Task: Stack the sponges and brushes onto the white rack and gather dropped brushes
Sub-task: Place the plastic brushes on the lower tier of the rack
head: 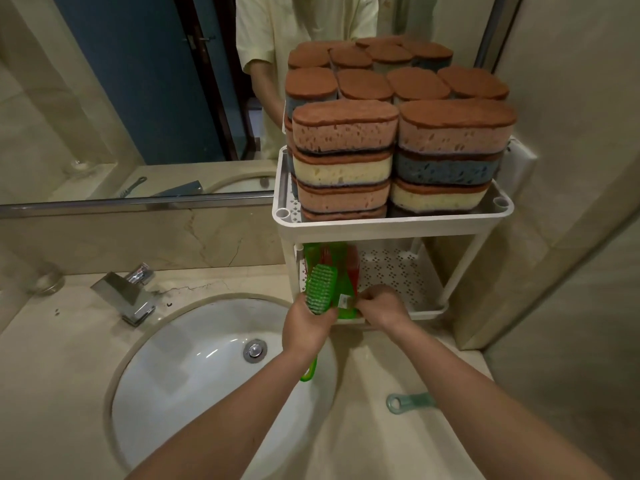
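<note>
A white two-tier rack stands on the counter to the right of the sink. Its top shelf carries tall stacks of sponges with brown scrub tops. On the left of the lower shelf lie green and red brushes. My left hand is shut on a green brush, bristles up, at the shelf's front edge; its handle loop pokes out below my wrist. My right hand pinches the near end of a green brush lying in the shelf. A teal brush handle lies on the counter, partly hidden by my right forearm.
A white oval sink with a metal drain sits at the left, with a chrome faucet behind it. A mirror covers the back wall and shows a person's shirt. A tiled wall closes in the right side.
</note>
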Demonstrator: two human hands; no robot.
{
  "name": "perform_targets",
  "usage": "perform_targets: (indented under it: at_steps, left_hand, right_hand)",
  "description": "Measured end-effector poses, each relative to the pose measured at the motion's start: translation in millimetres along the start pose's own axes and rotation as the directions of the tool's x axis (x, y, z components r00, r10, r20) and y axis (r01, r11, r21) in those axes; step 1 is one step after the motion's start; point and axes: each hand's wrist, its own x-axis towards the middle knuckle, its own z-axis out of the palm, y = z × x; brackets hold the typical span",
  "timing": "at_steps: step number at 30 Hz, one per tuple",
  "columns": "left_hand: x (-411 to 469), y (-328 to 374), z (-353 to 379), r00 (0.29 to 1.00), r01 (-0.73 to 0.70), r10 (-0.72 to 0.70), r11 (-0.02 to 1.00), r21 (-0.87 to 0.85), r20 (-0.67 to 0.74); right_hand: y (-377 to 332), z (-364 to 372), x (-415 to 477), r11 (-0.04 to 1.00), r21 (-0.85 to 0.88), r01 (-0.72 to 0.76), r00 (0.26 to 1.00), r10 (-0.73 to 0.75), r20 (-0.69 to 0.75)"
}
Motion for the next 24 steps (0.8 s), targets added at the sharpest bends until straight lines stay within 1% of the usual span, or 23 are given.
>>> perform_targets:
  at_steps: [5,10,13,16,21,24]
  left_hand:
    - [-1,-10,4,1.000,0.017,-0.016,1.000,0.008,-0.027]
    - [3,-16,5,0.999,0.020,-0.019,0.999,0.039,-0.034]
    - [5,-19,4,0.999,0.015,-0.012,0.996,0.084,-0.032]
    - [6,-24,3,1.000,0.000,0.004,0.992,0.127,-0.031]
    - [4,-26,3,1.000,-0.006,0.007,0.997,0.081,-0.018]
    - [3,-25,3,1.000,-0.021,0.021,0.999,0.044,-0.005]
  right_hand:
    - [0,0,17,0.988,-0.154,-0.007,0.999,0.013,0.042]
    - [-11,3,24,0.986,-0.169,0.008,0.998,0.004,0.067]
    - [-12,7,26,0.984,-0.174,-0.026,0.997,0.038,0.067]
    - [-13,10,26,0.975,-0.219,-0.036,0.997,0.050,0.058]
    - [-14,12,26,0.960,-0.281,-0.020,0.997,0.039,0.062]
    - [-10,10,25,0.966,-0.258,0.007,0.998,0.010,0.066]
